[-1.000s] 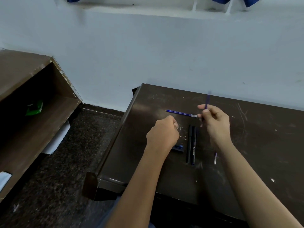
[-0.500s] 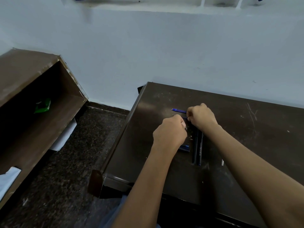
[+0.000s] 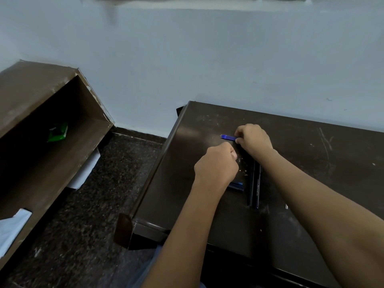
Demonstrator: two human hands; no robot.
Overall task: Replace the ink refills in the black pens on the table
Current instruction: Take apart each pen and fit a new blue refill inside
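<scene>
Blue refills (image 3: 228, 137) pinched by right hand (image 3: 254, 140), 12 o'clock of two black pens (image 3: 255, 185) on table (image 3: 315, 163). Left hand (image 3: 216, 166) curled; cannot tell if holding anything.

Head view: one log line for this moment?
right hand pinches blue refills | left hand curled, contents hidden | black pens lying on table

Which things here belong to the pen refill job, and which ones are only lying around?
For the job: blue refills, held by the right hand; two black pens on the table; blue piece partly under the left hand.
Lying about: green packet in the shelf; white paper below the shelf.
</scene>
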